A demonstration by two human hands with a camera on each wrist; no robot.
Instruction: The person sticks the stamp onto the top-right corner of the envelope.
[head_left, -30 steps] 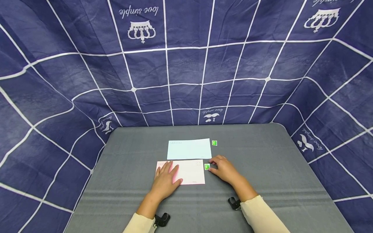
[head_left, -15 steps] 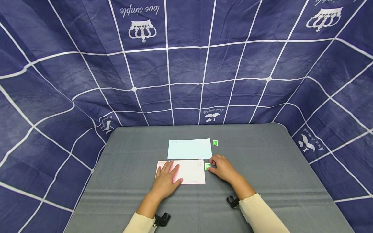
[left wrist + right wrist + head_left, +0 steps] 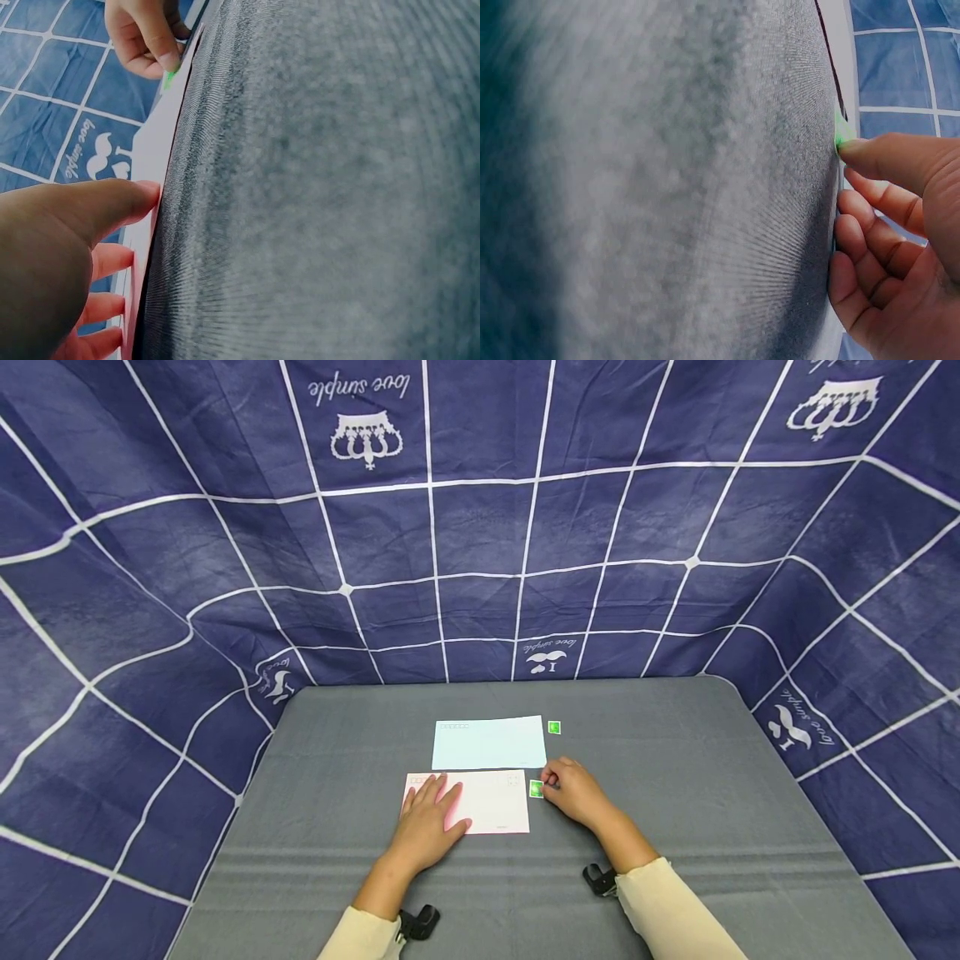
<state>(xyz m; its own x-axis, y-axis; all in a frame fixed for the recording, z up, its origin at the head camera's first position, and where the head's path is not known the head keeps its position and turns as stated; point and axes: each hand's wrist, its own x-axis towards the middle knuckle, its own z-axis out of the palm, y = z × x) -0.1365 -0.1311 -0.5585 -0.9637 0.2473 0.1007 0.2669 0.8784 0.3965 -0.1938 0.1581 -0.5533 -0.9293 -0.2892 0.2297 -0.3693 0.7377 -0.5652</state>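
Note:
My left hand rests flat with spread fingers on the left part of a pink envelope, which lies on the grey cloth. The left wrist view shows its thumb extended along the envelope's near edge. Just right of that envelope is a small green postage stamp with a white border. My right hand pinches the stamp's right edge between thumb and index finger; in the right wrist view the thumb tip covers part of the green, and the other fingers are curled beside the cloth.
Behind the pink envelope lies a pale blue envelope, with a second green stamp off its upper right corner. A grey cloth covers the table. Blue gridded fabric stands at the back and both sides.
The right thumb and index finger have drawn closer together at the stamp's right edge. The left hand stays on the pink envelope, and both envelopes look unmoved.

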